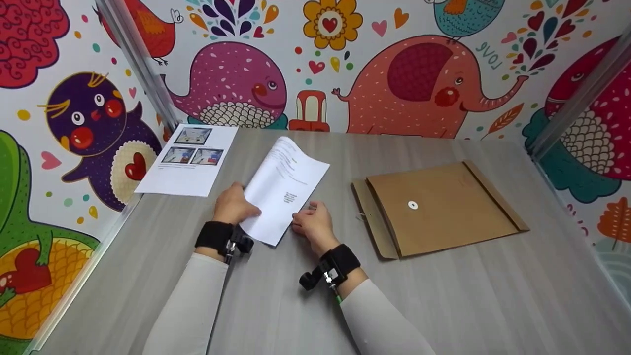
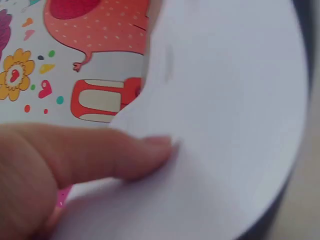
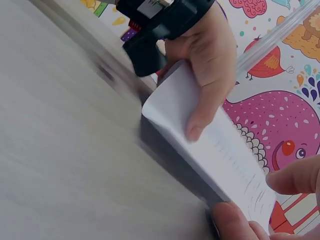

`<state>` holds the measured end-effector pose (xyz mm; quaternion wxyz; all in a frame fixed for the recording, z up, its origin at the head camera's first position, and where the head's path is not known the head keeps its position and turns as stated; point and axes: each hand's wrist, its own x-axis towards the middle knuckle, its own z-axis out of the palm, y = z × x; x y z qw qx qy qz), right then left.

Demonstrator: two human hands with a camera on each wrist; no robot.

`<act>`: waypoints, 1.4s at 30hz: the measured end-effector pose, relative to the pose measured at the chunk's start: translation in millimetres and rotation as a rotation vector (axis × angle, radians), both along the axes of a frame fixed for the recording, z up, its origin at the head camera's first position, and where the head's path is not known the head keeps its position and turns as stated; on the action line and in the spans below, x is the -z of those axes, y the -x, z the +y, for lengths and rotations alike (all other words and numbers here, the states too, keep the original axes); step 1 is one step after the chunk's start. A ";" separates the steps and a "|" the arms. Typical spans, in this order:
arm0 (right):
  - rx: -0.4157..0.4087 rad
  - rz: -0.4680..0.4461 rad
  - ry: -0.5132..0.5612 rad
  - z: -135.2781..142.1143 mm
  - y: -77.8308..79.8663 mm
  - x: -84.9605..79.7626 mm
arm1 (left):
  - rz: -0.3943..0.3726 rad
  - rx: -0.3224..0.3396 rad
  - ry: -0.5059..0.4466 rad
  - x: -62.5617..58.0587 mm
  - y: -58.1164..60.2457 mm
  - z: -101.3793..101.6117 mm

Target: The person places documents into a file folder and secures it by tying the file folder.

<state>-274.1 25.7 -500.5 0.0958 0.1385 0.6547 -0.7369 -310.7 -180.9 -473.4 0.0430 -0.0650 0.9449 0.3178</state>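
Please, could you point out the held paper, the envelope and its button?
Held paper point(image 1: 282, 190), head view: middle of the printed side.
Envelope point(image 1: 446, 208), head view: middle of the upper face.
Button point(image 1: 412, 205), head view: centre of the white disc.

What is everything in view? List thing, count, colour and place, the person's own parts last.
tabletop: 1, grey, centre and foreground
curled paper: at least 1 sheet, white, mid-table
picture sheet: 1, white, back left
envelope: 1, brown, right
button: 1, white, on envelope
illustrated walls: 3, multicoloured, behind and both sides
corner posts: 2, silver, back left and back right
wristbands: 2, black, one per wrist
sleeves: 2, light grey, one per forearm
left grip: 1, bare hand, paper's left edge
right grip: 1, bare hand, paper's right edge
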 end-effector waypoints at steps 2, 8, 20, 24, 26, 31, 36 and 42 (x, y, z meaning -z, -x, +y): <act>0.006 -0.004 -0.014 1.6 0.5 -1.6 | 0.029 0.020 -0.086 -2.6 0.5 0.0; 0.044 0.006 -0.055 9.2 1.5 -5.5 | 0.073 0.100 -0.263 -8.6 4.9 3.2; 0.167 0.060 0.135 16.9 0.9 -7.4 | 0.115 -0.013 -0.782 -29.3 -6.8 43.2; 0.091 0.076 0.399 17.4 1.7 -5.8 | 0.152 -0.033 -0.944 -31.0 -14.5 61.6; 0.071 0.069 0.568 16.9 1.2 -5.0 | 0.182 -0.050 -0.994 -31.7 -17.9 68.4; 0.158 0.138 0.828 11.0 -2.0 -7.5 | 0.282 -0.127 -1.029 -31.8 -24.7 80.3; 0.209 0.277 0.939 5.8 -4.7 -12.3 | 0.311 -0.168 -1.004 -27.5 -27.5 90.6; 0.226 0.318 0.744 3.2 -9.1 -17.0 | 0.282 -0.140 -1.011 -22.8 -31.3 99.5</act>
